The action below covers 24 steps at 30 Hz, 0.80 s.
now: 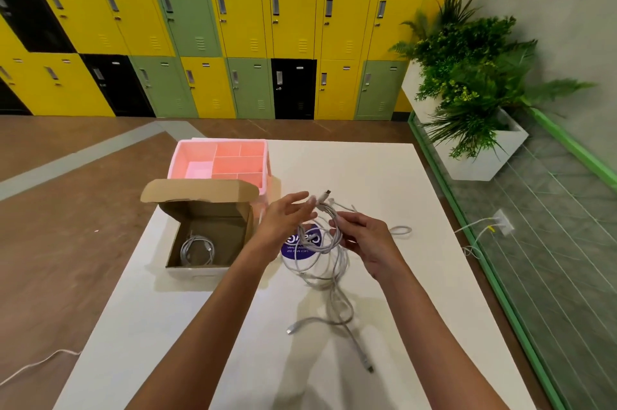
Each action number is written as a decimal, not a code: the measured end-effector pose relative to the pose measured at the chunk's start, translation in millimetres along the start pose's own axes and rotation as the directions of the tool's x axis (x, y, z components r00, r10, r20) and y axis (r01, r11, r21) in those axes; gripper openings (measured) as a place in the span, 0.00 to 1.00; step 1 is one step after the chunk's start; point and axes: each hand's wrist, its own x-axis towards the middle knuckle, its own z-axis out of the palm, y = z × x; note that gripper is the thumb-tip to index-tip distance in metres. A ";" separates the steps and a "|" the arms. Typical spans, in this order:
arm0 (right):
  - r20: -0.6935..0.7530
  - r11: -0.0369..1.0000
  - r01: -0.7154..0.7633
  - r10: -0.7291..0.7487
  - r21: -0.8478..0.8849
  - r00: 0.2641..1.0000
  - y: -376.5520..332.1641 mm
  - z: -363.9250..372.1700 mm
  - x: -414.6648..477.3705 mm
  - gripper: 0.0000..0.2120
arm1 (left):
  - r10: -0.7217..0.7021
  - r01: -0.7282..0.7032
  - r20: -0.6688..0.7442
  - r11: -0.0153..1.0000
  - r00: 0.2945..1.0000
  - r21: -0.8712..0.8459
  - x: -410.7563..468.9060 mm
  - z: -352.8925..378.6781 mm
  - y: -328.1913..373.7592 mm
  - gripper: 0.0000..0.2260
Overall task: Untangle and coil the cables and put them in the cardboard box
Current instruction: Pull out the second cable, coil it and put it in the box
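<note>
Right now the table [367,169] carries everything. The box [213,214] stands open on its left side, lid flap up, with one coiled cable [197,251] already lying in it. Behind it, touching its flap, is a pink tray [233,162]. The tangle [329,262] hangs in front of me, to the right of the box. Its upper loops are lifted and its long axis runs down toward me, so the loose tails trail on the table. My right hand [364,237] has its fingers curled round the upper loops. My left hand [287,216] is spread flat with straight fingers just beside them, gripping nothing, and it is the hand nearer the box. I judge the knot isn't loose yet, so the next pull should go along a tail, toward the plug [293,329] lying nearest me. Nothing stands between the tangle and the box but my left forearm. A round sticker [297,249] sits under the loops.
</note>
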 end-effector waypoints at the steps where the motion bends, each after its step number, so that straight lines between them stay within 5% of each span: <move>1: -0.016 1.000 -0.007 0.007 0.013 1.000 1.8 2.1 0.9 0.09 | -0.015 0.015 -0.001 1.000 1.000 0.006 -1.2 -2.9 -3.5 0.24; 11: -0.056 0.991 -0.099 0.094 -0.090 0.994 49.3 49.7 14.8 0.04 | -0.079 0.091 -0.113 0.990 0.991 0.105 -26.5 -59.3 -39.6 0.08; 16: -0.033 0.969 -0.104 0.099 -0.225 0.995 78.6 89.8 25.7 0.07 | -0.089 0.137 -0.237 0.971 0.968 0.195 -31.5 -99.9 -53.1 0.08; 24: 0.034 0.931 -0.068 0.086 -0.359 0.996 104.3 163.5 47.8 0.09 | -0.097 0.227 -0.539 0.957 0.837 0.181 -32.6 -169.6 -70.7 0.07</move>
